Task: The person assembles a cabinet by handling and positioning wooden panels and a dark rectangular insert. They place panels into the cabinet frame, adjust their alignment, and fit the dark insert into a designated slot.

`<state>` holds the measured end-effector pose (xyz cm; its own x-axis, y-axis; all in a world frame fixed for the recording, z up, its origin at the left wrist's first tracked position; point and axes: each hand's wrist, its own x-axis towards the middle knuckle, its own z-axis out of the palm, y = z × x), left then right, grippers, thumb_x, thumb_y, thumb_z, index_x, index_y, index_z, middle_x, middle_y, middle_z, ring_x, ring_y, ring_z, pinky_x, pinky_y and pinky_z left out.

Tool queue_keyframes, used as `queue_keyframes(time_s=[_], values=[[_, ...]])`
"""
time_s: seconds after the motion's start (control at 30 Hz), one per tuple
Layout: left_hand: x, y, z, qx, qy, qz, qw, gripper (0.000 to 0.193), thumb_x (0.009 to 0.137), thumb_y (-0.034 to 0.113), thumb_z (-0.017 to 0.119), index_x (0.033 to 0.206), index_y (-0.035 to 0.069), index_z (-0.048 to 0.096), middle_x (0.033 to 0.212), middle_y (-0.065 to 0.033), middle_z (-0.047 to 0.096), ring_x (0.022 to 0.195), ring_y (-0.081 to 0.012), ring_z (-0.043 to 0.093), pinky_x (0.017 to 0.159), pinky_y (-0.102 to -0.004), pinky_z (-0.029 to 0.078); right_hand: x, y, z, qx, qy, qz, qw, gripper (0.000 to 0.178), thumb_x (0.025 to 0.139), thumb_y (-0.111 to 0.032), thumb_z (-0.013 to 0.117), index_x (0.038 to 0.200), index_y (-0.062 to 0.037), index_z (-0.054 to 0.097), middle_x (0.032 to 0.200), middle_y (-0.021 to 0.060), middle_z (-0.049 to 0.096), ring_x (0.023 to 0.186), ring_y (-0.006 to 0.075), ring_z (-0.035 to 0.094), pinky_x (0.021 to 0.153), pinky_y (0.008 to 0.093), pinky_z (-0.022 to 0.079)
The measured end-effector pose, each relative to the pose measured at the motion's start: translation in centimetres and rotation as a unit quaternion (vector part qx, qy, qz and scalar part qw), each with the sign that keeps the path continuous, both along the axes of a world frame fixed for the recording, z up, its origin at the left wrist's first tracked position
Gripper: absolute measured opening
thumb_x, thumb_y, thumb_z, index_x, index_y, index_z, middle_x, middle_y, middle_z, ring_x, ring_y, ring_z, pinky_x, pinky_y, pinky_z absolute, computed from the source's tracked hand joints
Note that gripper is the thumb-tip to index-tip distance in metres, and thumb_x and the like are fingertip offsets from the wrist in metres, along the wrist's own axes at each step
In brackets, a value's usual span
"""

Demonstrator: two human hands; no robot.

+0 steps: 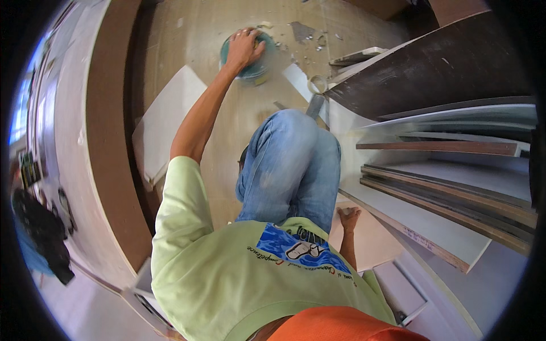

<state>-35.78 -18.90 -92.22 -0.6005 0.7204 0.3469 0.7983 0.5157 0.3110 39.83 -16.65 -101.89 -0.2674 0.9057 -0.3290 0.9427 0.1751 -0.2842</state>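
Note:
My left hand (244, 48) reaches far out over the floor and grips a round green tub (255, 69), fingers at its far rim and thumb bent inward. The tub's edges are blurred, and what lies inside under my palm is mostly hidden. My right hand (348, 217) is low beside my knee, over a pale panel (375, 241). It is small and its fingers look bent, but I cannot make out whether anything is in them. My knees in blue jeans (287, 162) are folded between the two hands.
White panel pieces (170, 122) lean at the left by a brown-edged board (111, 148). Several stacked boards (449, 196) and a dark panel (438, 68) stand on the right. Scraps (304, 34) litter the floor near a tape roll (317, 84).

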Motion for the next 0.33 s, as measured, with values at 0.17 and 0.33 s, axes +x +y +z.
queue_keyframes(time_s=[0.17,0.33], values=[[0.1,-0.1,-1.9,0.057,0.014,0.018,0.998,0.026,0.085,0.026,0.065,0.103,0.008,0.069,0.108,-0.0138,0.067,0.101,-0.0331,0.061,0.090,-0.0451,0.045,0.7,-0.3,-0.6,-0.039,-0.067,-0.007,0.997,0.068,0.070,-0.036,0.087,0.117,0.0039,0.057,0.109,0.0233,0.060,0.109,0.0460,0.053,0.100,0.0540,0.041],[0.1,-0.2,-1.1,0.119,-0.012,0.028,0.992,0.020,0.079,0.019,0.068,0.097,0.008,0.068,0.104,-0.0138,0.066,0.101,-0.0337,0.061,0.092,-0.0460,0.045,-1.3,0.1,0.1,-0.081,-0.037,-0.132,0.987,0.103,0.052,-0.044,0.094,0.135,-0.0005,0.050,0.137,0.0193,0.053,0.129,0.0392,0.046,0.111,0.0419,0.038]])
